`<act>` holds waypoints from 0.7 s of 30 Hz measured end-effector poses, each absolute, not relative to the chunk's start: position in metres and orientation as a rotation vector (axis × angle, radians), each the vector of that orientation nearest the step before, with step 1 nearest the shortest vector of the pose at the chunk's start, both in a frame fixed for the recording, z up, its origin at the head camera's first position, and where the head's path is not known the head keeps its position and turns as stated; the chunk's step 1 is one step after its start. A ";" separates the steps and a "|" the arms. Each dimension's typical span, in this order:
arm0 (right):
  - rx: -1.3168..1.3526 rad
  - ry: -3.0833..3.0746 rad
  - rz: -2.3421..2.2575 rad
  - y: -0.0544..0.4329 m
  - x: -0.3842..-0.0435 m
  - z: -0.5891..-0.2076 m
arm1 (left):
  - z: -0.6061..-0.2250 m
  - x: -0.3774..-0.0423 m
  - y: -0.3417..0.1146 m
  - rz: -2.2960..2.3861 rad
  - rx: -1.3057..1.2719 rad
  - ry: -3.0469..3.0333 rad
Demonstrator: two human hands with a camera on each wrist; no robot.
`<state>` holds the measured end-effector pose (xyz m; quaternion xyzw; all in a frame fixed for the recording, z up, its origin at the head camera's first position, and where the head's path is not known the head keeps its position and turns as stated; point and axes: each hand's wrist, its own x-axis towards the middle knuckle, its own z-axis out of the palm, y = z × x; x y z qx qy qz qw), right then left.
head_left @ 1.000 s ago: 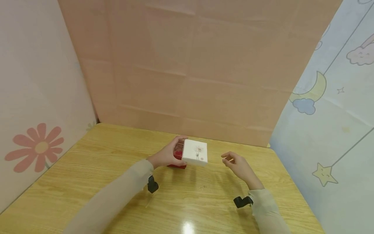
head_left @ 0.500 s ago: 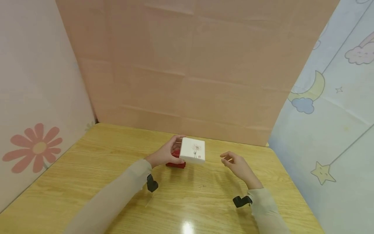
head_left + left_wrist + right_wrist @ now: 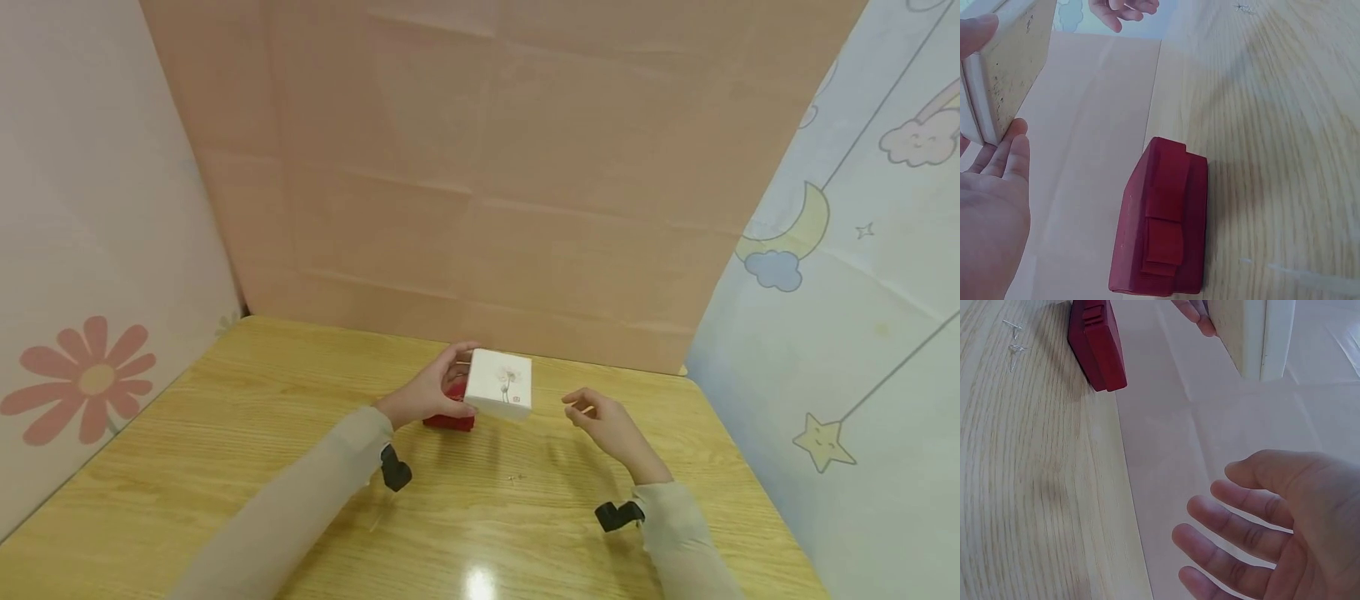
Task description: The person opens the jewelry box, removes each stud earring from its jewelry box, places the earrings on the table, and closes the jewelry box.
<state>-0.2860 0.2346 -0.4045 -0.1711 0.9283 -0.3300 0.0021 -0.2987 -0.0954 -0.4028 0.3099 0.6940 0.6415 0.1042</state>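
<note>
My left hand [image 3: 431, 393] grips a white square box [image 3: 498, 382] by its left side, thumb at the front and fingers at the back. A flower drawing decorates the box's top, and a seam runs along its side in the right wrist view. It is held up above the table, slightly tilted. Below it sits a red box [image 3: 1160, 219] with a flat bow, partly hidden by the left hand in the head view. To the right, my right hand [image 3: 611, 427] hovers with loosely bent fingers and holds nothing. Two tiny silvery earring-like pieces [image 3: 1015, 347] lie on the table.
The wooden table [image 3: 315, 500] reaches back to a plain peach backdrop [image 3: 480, 183]. A flower-printed panel [image 3: 82, 167] stands on the left, and one printed with moon, clouds and star [image 3: 885, 333] on the right. Each wrist wears a black camera mount [image 3: 619, 516].
The left hand has lifted the white box slightly and changed its tilt a little. The right hand keeps its pose, and the red box stays where it was. The head view has shifted slightly.
</note>
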 end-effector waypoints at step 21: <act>-0.708 2.955 -1.161 0.210 -0.276 -0.377 | -0.416 -0.296 -0.086 1.935 0.895 2.032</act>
